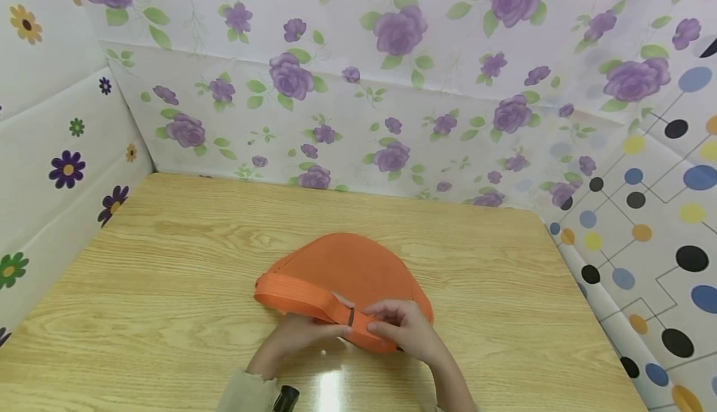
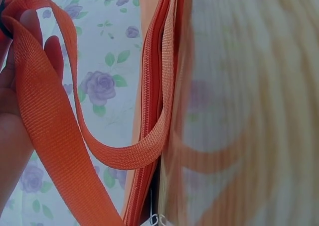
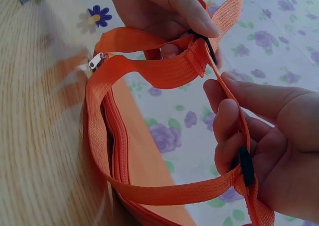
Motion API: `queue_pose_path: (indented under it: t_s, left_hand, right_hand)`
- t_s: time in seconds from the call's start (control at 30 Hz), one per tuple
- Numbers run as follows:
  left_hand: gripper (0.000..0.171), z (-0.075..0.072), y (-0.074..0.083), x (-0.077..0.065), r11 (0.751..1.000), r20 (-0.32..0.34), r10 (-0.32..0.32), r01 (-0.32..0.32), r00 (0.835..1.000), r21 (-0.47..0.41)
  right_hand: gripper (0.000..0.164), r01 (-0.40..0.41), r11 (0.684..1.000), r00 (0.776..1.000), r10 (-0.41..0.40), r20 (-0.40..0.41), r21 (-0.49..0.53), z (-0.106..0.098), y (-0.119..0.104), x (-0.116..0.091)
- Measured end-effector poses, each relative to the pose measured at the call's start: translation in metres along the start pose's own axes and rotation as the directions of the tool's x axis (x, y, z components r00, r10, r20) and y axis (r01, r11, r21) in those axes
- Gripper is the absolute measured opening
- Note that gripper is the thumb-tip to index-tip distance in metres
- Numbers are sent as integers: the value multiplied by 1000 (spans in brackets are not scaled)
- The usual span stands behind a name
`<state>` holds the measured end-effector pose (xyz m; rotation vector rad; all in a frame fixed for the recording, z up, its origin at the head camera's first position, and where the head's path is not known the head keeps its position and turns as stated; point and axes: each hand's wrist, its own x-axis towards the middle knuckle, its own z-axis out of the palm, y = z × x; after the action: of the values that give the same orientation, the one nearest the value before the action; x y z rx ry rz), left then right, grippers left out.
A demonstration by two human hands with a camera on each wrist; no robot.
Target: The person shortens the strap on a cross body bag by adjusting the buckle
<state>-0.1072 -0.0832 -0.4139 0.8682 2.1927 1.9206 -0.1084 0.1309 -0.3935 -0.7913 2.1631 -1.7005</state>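
An orange half-moon bag lies on the table, its zipper along the near edge with a metal pull at one end. The orange webbing strap is raised in loops above it. My left hand grips the strap beside a black slider, thumb on the near side. Just to the right, my right hand pinches the strap between thumb and fingers. A second black buckle sits against the right fingers in the right wrist view. Part of the bag's front is hidden behind strap and hands.
The wood-grain table runs back to a wall covering with purple roses. Flowered covering stands at the left, dotted covering at the right. A black object shows by the left sleeve.
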Motion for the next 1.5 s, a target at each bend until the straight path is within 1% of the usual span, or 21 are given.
queue_pose_path:
  t_s: [0.17, 0.33, 0.43, 0.6, 0.8, 0.87, 1.0, 1.1, 1.13, 1.23, 1.3, 1.4, 1.5]
  left_hand:
    - [27, 0, 0, 0, 1000, -3, 12, -12, 1000, 1]
    - [27, 0, 0, 0, 1000, 1, 27, -27, 1000, -1]
    - [29, 1, 0, 1, 1000, 8, 18, -18, 1000, -4]
    - [29, 1, 1, 1, 1000, 13, -8, 8, 1000, -9]
    - [28, 2, 2, 2, 999, 36, 0, 1, 999, -32]
    - [28, 3, 3, 3, 1000, 38, 7, -6, 999, -25]
    - [28, 4, 5, 2, 1000, 38, -15, 15, 999, 1]
    - [28, 4, 4, 2, 1000, 45, 10, -10, 999, 9]
    - [27, 4, 3, 2, 1000, 48, 27, -27, 998, 7]
    - [27, 4, 1, 2, 998, 62, 54, -51, 997, -36]
    - [26, 3, 1, 2, 997, 65, 51, -47, 997, -60]
    - [25, 3, 0, 2, 996, 65, 42, -36, 997, -80]
    - [25, 3, 0, 1, 996, 60, 43, -39, 997, -78]
  right_hand:
    - [16, -7, 1000, 1000, 7, -9, 0, 1, 0, 1]
    - [17, -6, 1000, 1000, 6, -16, 4, 1, 15, 2]
    - [18, -10, 1000, 1000, 10, -18, -1, 1, 24, 3]
    - [21, 1, 1000, 1000, -1, -21, 1, 1, 27, 4]
    - [19, 12, 1000, 999, -12, -33, -5, 4, 25, 5]
    - [16, 4, 1000, 999, -5, -39, -7, 5, 18, 5]
    - [14, 0, 1000, 999, 1, -48, 12, 7, 19, 5]
    - [13, 16, 1000, 999, -15, -45, 26, 8, 21, 5]
    - [12, 21, 999, 999, -20, -42, 26, 8, 18, 5]
    - [12, 21, 999, 999, -20, -40, 28, 9, 7, 5]
    - [12, 15, 999, 999, -14, -41, 29, 10, 3, 4]
    - [13, -2, 999, 999, 4, -45, 35, 10, 1, 4]
    - [14, -11, 999, 999, 12, -46, 39, 9, 2, 3]
